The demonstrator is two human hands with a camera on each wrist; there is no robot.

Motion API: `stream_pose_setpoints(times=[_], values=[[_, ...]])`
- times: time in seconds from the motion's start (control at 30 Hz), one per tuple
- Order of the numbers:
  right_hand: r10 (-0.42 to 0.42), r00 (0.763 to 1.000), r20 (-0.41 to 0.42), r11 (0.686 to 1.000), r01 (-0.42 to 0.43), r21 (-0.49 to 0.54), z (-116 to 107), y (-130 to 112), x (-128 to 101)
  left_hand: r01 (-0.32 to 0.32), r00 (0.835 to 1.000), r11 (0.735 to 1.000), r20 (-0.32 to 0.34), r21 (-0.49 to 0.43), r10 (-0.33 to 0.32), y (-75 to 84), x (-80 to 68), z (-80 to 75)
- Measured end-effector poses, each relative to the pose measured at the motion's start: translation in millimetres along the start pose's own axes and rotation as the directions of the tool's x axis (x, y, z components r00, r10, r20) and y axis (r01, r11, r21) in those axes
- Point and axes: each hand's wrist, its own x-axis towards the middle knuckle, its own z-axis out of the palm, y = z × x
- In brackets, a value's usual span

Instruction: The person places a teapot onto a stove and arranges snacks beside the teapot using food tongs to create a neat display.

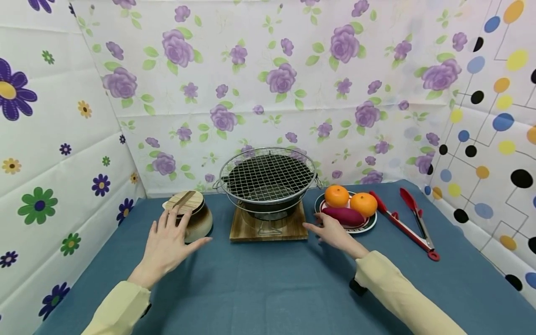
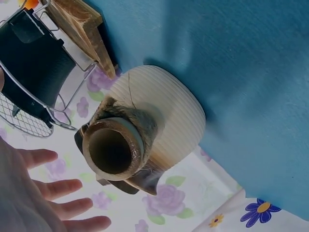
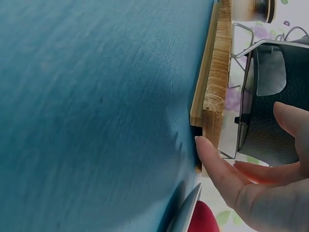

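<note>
Left hand: (image 1: 167, 242) fingers straight and spread, holding nothing; head view overlaps it with the pot (image 1: 200, 228), left wrist view shows the two apart.
Pot: on the blue cloth (image 1: 259, 288), left of the grill (image 1: 257, 206); wooden lid (image 1: 189, 202) seen from above in head view.
Pot handle: (image 2: 113, 123) its round hollow end faces the left wrist camera; hidden behind the hand in head view.
Right hand: (image 1: 336, 232) fingers extended and parted, empty, between board (image 1: 247, 229) and plate (image 1: 369, 226). Right wrist view puts a fingertip at the board's corner; contact, cannot tell.
Board: under the grill; its lower strip (image 3: 204, 87) shows in right wrist view.
Grill: mesh (image 1: 268, 179) on top, full round in head view.
Plate: two oranges (image 1: 363, 204) and a sweet potato (image 1: 344, 216) in head view; right wrist view catches only rim and sweet potato.
Tongs: (image 1: 412, 235) head view only, right of plate, arms spread.
</note>
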Motion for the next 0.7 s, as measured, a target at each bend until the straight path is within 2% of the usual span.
stream_pose_setpoints(times=[0.13, 0.37, 0.7], values=[[0.046, 0.999, 0.024, 0.999, -0.046, 0.004, 2, 2, 3, 0.039, 0.999, 0.999, -0.026, -0.012, -0.04, -1.4, -0.6, 0.0], [0.093, 0.994, 0.051, 0.994, -0.096, 0.052, 4, 4, 8, 0.131, 0.991, 0.991, -0.001, -0.009, -0.131, -4.4, -2.7, -1.2], [0.111, 0.992, 0.062, 0.988, -0.117, 0.099, 7, 5, 13, 0.195, 0.981, 0.979, -0.01, -0.051, -0.196, -5.0, -2.4, -1.3]])
